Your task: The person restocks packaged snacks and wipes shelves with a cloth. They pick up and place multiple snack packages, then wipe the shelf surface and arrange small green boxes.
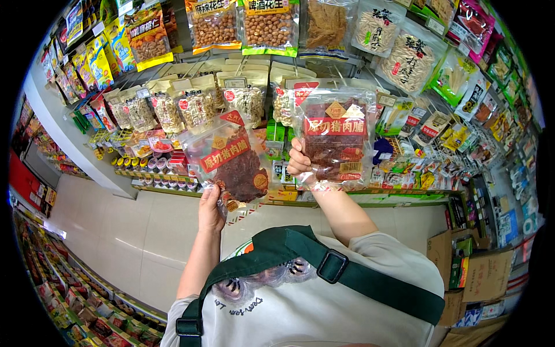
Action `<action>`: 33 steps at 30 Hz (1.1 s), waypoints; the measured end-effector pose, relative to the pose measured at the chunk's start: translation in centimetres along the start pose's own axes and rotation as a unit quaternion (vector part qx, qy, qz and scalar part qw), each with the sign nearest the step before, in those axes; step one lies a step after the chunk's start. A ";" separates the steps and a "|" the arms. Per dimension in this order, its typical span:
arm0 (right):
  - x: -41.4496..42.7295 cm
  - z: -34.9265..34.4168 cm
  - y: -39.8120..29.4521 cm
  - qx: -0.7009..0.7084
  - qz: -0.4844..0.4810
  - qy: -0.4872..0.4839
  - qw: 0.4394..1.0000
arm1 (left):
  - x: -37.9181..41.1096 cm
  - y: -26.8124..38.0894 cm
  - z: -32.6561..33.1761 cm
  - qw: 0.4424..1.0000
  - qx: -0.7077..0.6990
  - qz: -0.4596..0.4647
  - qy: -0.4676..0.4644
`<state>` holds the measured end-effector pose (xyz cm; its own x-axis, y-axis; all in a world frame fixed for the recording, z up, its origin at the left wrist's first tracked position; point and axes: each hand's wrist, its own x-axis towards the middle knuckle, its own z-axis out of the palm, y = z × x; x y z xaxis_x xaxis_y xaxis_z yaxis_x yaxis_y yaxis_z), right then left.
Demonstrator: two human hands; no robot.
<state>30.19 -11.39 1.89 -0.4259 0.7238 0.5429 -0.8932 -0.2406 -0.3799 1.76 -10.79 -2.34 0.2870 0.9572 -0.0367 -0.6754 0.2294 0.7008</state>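
Note:
My left hand (212, 204) grips the lower left corner of a clear plastic pouch of dried meat (238, 169), which tilts and bears a red printed band. Higher and to the right, my right hand (300, 161) is shut on the left edge of a second dried meat pouch (334, 147) with a similar red band. That pouch hangs nearly upright, its front towards me, and hides part of my hand. The two pouches are apart, both held up before the hanging snack bags. Their corners cover some of the bags behind.
Pouches of seeds (197, 108) hang on hooks behind my hands, with bags of peanuts (271, 28) above. Jars and small packs line the low shelf (151, 175). Cardboard boxes (488, 275) stand at the right. Another stocked shelf (82, 286) runs along the lower left, beside the tiled floor (125, 234).

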 end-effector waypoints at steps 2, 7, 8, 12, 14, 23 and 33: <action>0.2 0.4 0.2 0.001 -0.006 0.004 1.000 | -0.1 0.1 -0.1 1.000 -0.002 -0.002 -0.008; 0.3 -0.2 0.1 -0.001 0.006 -0.017 1.000 | 0.1 -0.1 -0.7 1.000 -0.011 -0.005 -0.009; 0.2 -0.4 0.1 -0.002 0.008 -0.020 1.000 | 0.0 -0.1 -0.7 1.000 -0.016 -0.006 -0.009; 0.3 -0.5 0.1 0.003 0.010 -0.024 1.000 | 0.1 -0.3 -0.8 1.000 -0.015 -0.004 -0.006; 0.1 -0.4 0.1 0.004 0.009 -0.019 1.000 | -0.2 -0.1 0.2 1.000 -0.012 0.000 0.022; 0.5 1.2 0.7 -0.022 0.025 0.009 0.999 | -0.3 0.5 0.3 1.000 0.004 -0.002 -0.018; -1.4 2.2 9.4 -0.035 0.248 0.164 0.954 | 1.6 1.2 4.8 0.989 0.040 0.063 -0.130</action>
<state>22.06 -16.10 -0.79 -0.7154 0.6983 0.0231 -0.5764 -0.5711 -0.5844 4.62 -9.84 1.86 0.3758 0.8971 0.2324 -0.6647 0.0862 0.7421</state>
